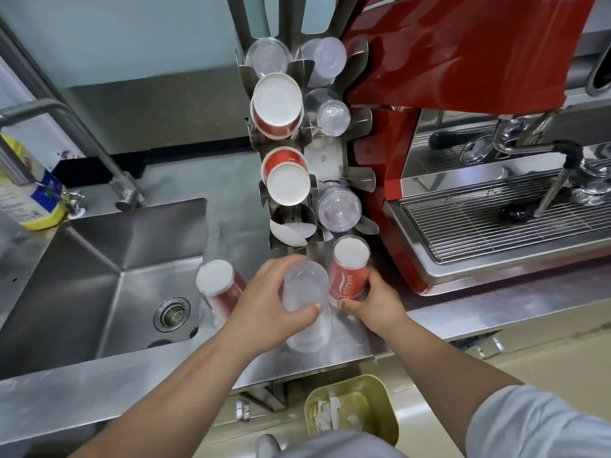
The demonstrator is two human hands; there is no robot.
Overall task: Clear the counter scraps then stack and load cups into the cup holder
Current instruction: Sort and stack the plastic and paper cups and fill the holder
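My left hand (pixel 269 300) grips a stack of clear plastic cups (pixel 307 312) standing upside down on the steel counter (pixel 347 345). Just to its right, my right hand (pixel 373 304) holds a stack of red paper cups (pixel 350 271), also bottom up. A second red cup stack (pixel 220 287) stands at the sink's edge, left of my left hand. Behind them rises the metal cup holder (pixel 330 160), its slots filled with red paper cups (pixel 277 107) and clear cups (pixel 337 206). One lower left slot (pixel 292 226) shows only a few white bottoms.
A steel sink (pixel 109 279) with a tap (pixel 76 133) lies left. A yellow bottle (pixel 29 186) stands at its far corner. A red espresso machine (pixel 479 127) fills the right side. On the floor below the counter sits a yellow bin (pixel 350 408) with paper scraps.
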